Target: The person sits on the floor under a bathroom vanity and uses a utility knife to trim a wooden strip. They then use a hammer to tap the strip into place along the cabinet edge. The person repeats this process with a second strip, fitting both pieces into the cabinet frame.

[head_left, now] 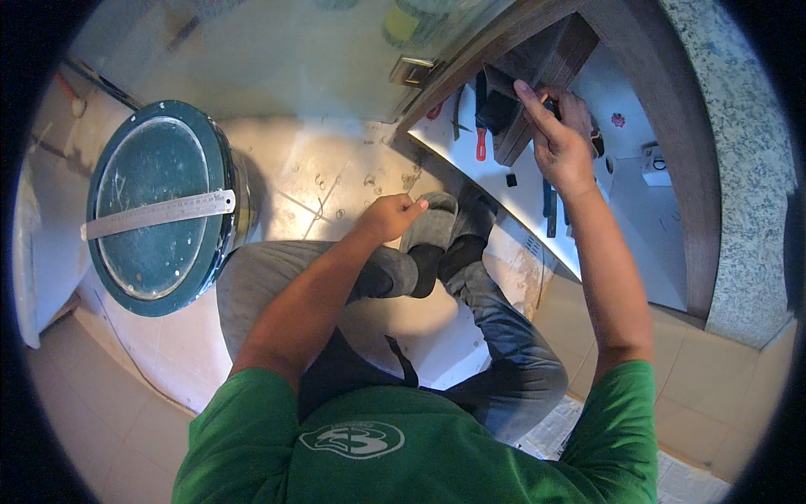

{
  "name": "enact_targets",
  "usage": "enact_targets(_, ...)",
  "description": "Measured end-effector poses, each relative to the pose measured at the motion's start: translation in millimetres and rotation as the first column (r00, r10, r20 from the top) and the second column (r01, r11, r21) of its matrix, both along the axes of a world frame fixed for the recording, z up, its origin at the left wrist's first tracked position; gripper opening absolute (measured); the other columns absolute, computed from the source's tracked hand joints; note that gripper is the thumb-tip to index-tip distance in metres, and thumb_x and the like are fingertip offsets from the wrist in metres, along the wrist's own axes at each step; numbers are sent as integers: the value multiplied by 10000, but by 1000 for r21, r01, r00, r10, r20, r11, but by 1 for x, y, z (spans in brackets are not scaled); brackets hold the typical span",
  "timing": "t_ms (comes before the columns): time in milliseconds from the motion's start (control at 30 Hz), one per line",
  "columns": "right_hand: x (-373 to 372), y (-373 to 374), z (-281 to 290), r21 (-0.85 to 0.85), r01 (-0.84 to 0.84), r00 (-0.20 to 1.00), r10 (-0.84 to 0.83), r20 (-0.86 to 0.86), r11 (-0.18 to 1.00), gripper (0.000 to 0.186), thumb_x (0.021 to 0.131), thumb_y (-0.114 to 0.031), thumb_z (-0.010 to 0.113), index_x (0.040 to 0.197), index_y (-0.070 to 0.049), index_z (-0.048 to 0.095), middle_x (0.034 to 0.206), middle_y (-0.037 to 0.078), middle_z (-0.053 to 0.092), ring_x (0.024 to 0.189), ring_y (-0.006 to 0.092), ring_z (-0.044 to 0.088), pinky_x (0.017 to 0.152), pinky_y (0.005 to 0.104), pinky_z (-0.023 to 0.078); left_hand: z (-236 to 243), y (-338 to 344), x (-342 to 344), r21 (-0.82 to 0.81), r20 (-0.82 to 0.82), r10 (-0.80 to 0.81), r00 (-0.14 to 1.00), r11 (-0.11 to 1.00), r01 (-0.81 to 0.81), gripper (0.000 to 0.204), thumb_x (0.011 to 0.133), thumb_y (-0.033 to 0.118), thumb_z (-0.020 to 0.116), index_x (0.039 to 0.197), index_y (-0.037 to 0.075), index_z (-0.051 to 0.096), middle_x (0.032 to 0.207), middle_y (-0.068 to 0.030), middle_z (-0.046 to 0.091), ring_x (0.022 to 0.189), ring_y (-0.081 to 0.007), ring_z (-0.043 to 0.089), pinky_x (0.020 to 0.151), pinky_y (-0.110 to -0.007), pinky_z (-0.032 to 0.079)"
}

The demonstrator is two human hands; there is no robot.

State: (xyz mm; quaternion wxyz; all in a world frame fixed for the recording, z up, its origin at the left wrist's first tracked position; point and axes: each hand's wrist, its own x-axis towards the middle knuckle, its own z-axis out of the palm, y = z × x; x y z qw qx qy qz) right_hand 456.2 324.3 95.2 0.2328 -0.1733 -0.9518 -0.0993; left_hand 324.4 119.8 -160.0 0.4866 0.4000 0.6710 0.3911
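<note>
Right hand [562,139] at a dark wooden board [566,57]
Left hand [389,218] curls beside a grey slipper [431,228]; whether either hand grips anything, I cannot tell

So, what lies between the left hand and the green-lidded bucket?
The head view shows tiled floor, with dark marks or scraps, between left hand and bucket.

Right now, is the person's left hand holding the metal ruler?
No, the ruler lies across the round green lid, apart from the left hand.
</note>
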Motion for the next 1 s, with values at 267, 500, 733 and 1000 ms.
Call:
enact_targets(267,-27,-6,36,-91,-151,904,100,-415,984,493,906,23,694,1357,-177,677,1104,126,667,1023,256,633,955,322,488,1,0,-1,-13,-47,-17,999,1000,16,535,962,523,644,902,-4,713,754,-176,672,718,-254,656,721,-390,523)
enact_targets(500,-38,-4,35,-51,-148,890,111,-443,988,546,899,47,680,1378,-215,662,1124,146,658,1048,272,632,970,329,486,-12,-1,2,56,-54,8,999,998,-5,511,967,503,651,894,2,718,777,-181,686,736,-257,667,728,-383,526)
enact_targets(733,-15,6,18,-25,-59,989,55,-135,998,742,771,66,659,1379,-360,652,1144,173,641,999,363,617,941,419,495,-3,0,0,-22,-62,-29,998,999,28,555,962,547,631,936,0,721,825,-205,699,792,-300,690,770,-405,534)
enact_targets(1000,-12,-7,13,-204,-56,973,8,-229,977,672,821,95,632,1369,-291,668,1140,161,628,1044,296,626,919,374,520,-6,-2,0,-14,-67,-14,998,1000,14,566,962,559,624,939,1,717,802,-194,683,767,-290,667,759,-401,522)
